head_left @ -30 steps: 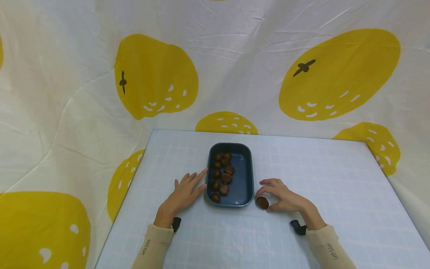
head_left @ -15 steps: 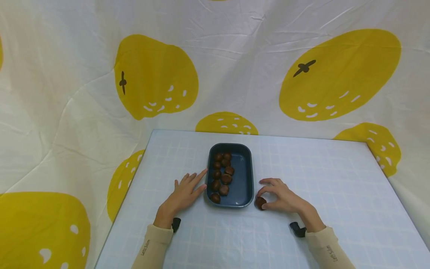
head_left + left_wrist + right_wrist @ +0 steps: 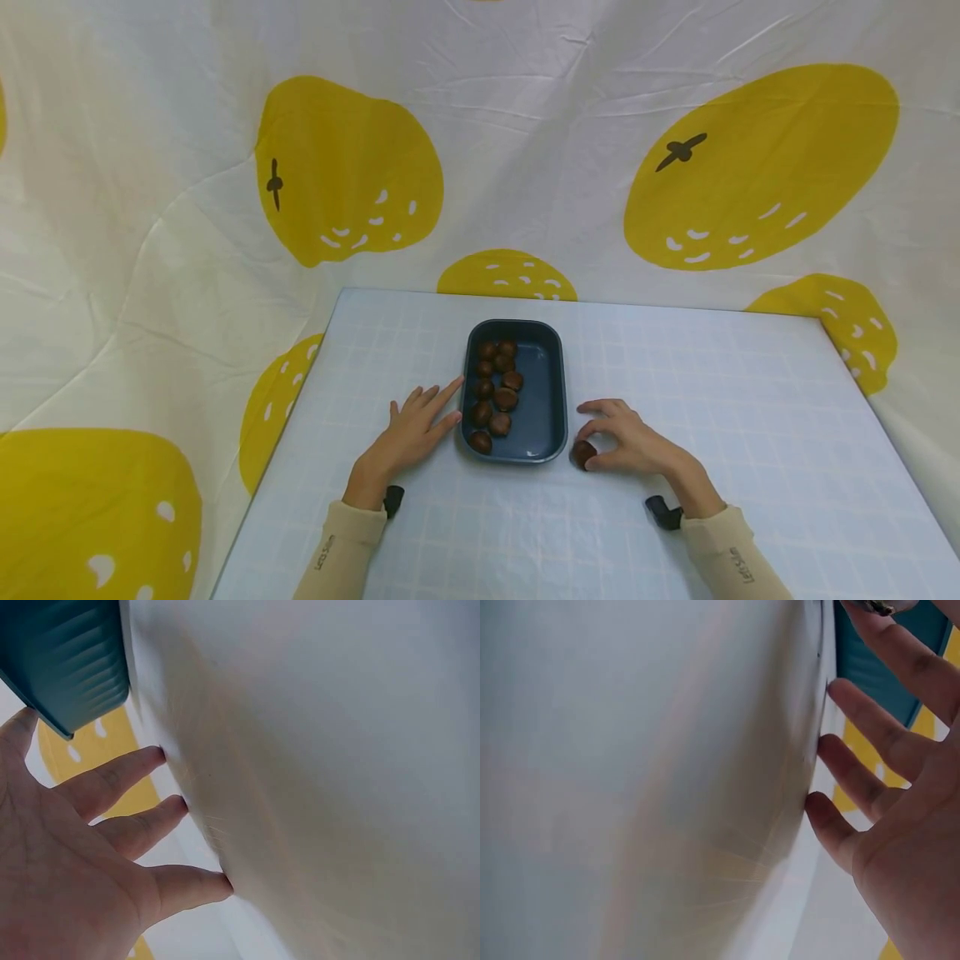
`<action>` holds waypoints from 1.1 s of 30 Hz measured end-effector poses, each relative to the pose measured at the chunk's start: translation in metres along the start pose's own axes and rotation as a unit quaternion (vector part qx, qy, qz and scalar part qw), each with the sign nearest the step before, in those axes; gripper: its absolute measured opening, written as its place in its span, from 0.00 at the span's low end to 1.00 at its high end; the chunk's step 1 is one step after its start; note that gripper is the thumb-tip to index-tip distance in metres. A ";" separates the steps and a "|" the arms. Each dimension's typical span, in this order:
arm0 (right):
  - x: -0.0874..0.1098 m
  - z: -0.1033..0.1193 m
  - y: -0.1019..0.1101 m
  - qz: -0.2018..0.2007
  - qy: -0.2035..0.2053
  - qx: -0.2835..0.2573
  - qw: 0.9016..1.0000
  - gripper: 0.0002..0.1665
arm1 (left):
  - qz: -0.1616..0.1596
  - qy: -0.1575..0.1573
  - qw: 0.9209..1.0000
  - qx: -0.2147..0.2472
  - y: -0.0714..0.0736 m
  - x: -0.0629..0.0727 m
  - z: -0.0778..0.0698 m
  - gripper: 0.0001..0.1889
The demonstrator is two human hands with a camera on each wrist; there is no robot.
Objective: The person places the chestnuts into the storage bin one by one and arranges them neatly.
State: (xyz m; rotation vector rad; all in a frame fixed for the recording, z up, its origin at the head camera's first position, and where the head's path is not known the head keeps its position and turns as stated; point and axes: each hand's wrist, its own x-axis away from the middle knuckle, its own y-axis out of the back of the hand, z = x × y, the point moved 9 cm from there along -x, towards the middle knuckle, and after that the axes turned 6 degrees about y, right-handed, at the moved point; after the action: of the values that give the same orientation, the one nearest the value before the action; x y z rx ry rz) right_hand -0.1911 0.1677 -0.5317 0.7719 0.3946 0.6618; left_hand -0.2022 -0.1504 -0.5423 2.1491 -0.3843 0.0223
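Observation:
My right hand [image 3: 628, 443] pinches a round brown chestnut [image 3: 582, 454] between thumb and forefinger, just off the near right corner of a dark blue tray [image 3: 558, 400]. In the right wrist view, part of that chestnut [image 3: 881, 606] shows at the top edge, and the other fingers reach down to the table. On the opposite side, my left hand [image 3: 408, 437] lies spread, its straight fingertips on the table and the forefinger at the tray's left wall. From the left wrist view, one fingertip meets the tray's ribbed wall [image 3: 75, 667]; that hand holds nothing.
Several chestnuts [image 3: 506, 399] lie along the left half of the tray, roughly in two columns. Beneath everything is a table [image 3: 750, 400] with a pale checked cloth. A white curtain [image 3: 525, 167] with yellow fruit prints hangs behind it.
My right thumb has closed in on the chestnut, which shifted slightly left toward the tray, then barely back right. My left hand and the tray have stayed put.

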 end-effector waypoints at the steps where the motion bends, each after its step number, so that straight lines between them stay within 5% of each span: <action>1: 0.000 0.000 0.000 -0.001 0.001 -0.002 1.000 0.17 | 0.000 -0.001 1.000 0.000 0.000 0.000 0.000 0.32; 10: -0.001 -0.002 0.006 -0.023 -0.001 -0.035 0.999 0.20 | -0.001 -0.005 1.000 0.000 0.001 0.001 -0.001 0.32; 21: -0.008 0.019 0.039 -0.068 0.036 -0.054 0.996 0.20 | -0.001 -0.004 1.000 0.000 0.001 0.001 0.000 0.32; 33: -0.045 0.049 0.062 -0.051 0.070 -0.051 0.995 0.19 | -0.014 -0.016 1.000 0.003 0.002 0.000 0.000 0.32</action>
State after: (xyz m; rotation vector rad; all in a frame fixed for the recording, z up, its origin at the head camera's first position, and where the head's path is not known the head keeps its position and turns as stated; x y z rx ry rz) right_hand -0.2216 0.1456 -0.4495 0.6065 0.5202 0.6366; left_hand -0.2026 -0.1511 -0.5407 2.1632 -0.3727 -0.0276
